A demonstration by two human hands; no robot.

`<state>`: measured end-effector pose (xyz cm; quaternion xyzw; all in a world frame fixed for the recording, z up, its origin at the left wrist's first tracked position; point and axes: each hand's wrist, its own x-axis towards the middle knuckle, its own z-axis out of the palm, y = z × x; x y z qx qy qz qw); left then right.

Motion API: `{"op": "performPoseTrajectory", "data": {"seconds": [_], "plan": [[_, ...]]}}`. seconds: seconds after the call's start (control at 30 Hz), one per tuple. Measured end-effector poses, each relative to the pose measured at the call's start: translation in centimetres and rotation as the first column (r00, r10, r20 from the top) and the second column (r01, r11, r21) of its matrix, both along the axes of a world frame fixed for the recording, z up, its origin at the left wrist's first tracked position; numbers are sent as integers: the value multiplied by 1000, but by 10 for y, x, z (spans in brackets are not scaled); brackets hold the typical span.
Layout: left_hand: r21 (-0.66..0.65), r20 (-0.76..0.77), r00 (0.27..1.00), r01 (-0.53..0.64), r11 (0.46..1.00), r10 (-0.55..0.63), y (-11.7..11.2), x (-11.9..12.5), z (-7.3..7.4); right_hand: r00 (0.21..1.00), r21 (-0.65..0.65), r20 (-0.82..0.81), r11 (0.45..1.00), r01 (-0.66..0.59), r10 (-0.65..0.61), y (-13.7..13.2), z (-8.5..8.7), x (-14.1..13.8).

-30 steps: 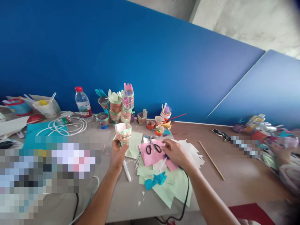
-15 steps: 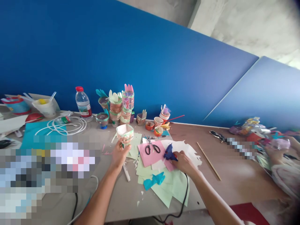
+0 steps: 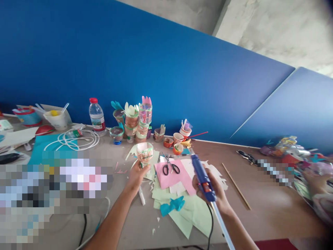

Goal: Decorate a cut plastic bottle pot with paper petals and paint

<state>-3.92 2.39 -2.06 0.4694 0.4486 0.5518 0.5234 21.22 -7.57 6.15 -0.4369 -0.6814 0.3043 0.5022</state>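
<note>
My left hand (image 3: 137, 176) is closed around the lower part of a paper cup (image 3: 145, 152) with a printed side, holding it upright above the table. A blue hot glue gun (image 3: 201, 173) is gripped in my right hand (image 3: 214, 189), its nozzle pointing up and away from me. A long clear glue stick (image 3: 223, 224) sticks out of its rear end. Between my hands lie pink paper (image 3: 173, 180), black-handled scissors (image 3: 171, 169) and green paper sheets (image 3: 200, 211). A cut blue paper piece (image 3: 172, 205) rests on the green sheets. A white marker (image 3: 142, 196) lies by my left wrist.
Decorated cups (image 3: 131, 121) stand stacked near the blue partition (image 3: 156, 62), beside a water bottle (image 3: 97, 118). Small paper cups (image 3: 178, 139) sit farther right. A wooden stick (image 3: 236, 185) lies on the right. Another person's hand (image 3: 316, 180) is at the far right.
My right hand has lifted the glue gun off the papers and turned it, so its nozzle points upward and the glue stick shows. The cup stays in my left hand, slightly shifted.
</note>
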Motion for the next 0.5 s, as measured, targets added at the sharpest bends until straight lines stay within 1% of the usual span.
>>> {"op": "performPoseTrajectory", "data": {"seconds": [0.03, 0.1, 0.13, 0.17, 0.23, 0.33, 0.5], "plan": [[2, 1, 1000, 31, 1000, -31, -1, 0, 1, 998, 20, 30, 998, -51, 51, 1, 6, -11], [1, -10, 999, 45, 999, -44, -3, -1, 5, 985, 4, 75, 988, -155, 154, 5, 11, -32], [-3, -21, 999, 41, 999, -41, -4, -1, 7, 976, -51, 66, 978, -204, 207, 8, 10, -40], [-11, -33, 999, 31, 999, -32, -6, -1, 9, 973, -94, 23, 969, -226, 229, 11, 9, -48], [-29, -49, 999, 14, 999, -15, -7, -2, 13, 980, -165, -40, 966, -198, 194, 17, 5, -59], [-51, -47, 999, 5, 999, -8, -8, -1, 16, 994, -246, -43, 963, -107, 100, 20, 1, -70], [-35, -55, 998, -17, 999, 15, -8, 1, 18, 995, -343, -60, 935, -92, 76, 24, -1, -79]]}}
